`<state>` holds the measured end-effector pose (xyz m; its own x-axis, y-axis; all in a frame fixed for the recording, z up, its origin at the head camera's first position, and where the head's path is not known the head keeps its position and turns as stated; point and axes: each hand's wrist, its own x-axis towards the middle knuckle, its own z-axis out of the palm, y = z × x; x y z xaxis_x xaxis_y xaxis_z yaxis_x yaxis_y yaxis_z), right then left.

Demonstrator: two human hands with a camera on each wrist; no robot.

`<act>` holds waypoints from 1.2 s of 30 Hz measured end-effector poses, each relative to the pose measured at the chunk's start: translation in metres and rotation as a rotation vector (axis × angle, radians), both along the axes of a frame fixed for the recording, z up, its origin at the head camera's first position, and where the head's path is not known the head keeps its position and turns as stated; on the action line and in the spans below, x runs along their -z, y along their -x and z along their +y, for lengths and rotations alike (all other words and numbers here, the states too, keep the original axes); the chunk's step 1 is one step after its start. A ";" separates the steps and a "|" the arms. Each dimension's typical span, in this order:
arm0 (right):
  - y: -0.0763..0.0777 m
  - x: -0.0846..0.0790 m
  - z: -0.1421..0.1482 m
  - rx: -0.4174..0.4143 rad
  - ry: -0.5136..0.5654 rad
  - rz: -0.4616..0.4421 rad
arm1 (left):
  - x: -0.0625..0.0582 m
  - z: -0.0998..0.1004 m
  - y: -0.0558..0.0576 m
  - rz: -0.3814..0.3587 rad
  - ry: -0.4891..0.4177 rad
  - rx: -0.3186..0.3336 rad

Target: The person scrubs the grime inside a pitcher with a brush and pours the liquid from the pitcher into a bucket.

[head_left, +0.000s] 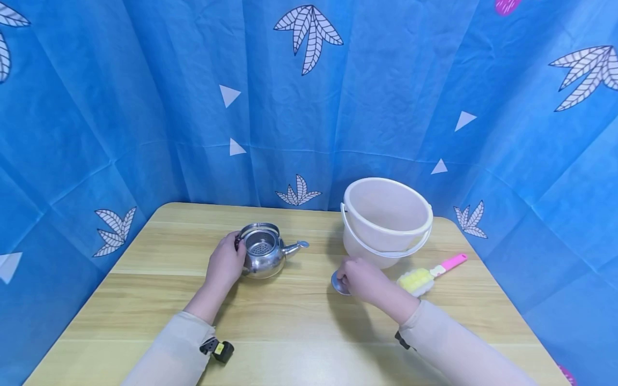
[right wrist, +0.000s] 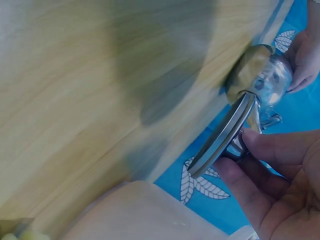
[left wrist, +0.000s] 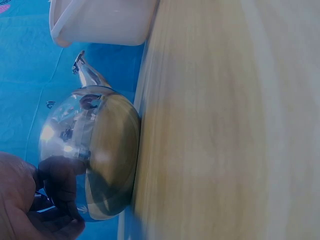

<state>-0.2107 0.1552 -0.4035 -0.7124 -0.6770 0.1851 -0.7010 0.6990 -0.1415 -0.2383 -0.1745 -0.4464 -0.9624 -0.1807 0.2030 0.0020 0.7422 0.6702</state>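
Observation:
A shiny steel teapot [head_left: 263, 262] stands on the table without its lid, its perforated strainer showing in the opening and its spout pointing right. My left hand [head_left: 227, 261] grips it on the left side, near the end of the raised handle; the fingertips are partly hidden in the head view. In the left wrist view, that hand [left wrist: 22, 200] is beside the pot's rounded wall. Off to the right, my right hand [head_left: 363, 279] pinches the round metal lid [head_left: 340, 284] by its knob. The right wrist view shows the lid [right wrist: 222, 137] tilted and held above the wood.
Behind my right hand stands a white bucket [head_left: 357, 244] with its handle hanging at the front. A brush [head_left: 416, 281] with a yellow and white sponge head and pink handle lies right of it. Blue patterned curtain [head_left: 299, 118] surrounds the wooden table [head_left: 285, 332].

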 end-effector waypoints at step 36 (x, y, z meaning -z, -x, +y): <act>-0.009 0.020 0.013 0.098 -0.029 -0.130 | 0.000 -0.001 -0.001 0.000 0.000 0.008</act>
